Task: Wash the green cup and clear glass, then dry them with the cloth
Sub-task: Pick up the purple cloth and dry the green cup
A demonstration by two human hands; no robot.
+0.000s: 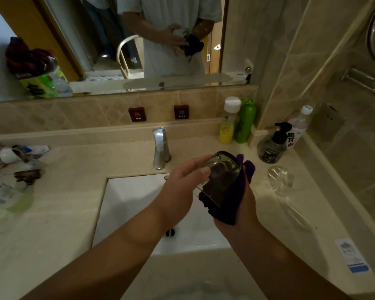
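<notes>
Over the white sink, my left hand grips a see-through cup with a greenish tint at its base, tilted on its side with the base pointing away from me. My right hand holds a dark purple cloth against the cup; the cloth wraps the cup's right side and looks pushed into its mouth. A clear glass stands on the counter to the right of my hands, untouched. Whether it is upright or upside down I cannot tell.
A chrome faucet rises behind the sink. Yellow and green bottles, a black pump bottle and a water bottle crowd the back right corner. Tubes and packets lie on the left counter. A mirror hangs above.
</notes>
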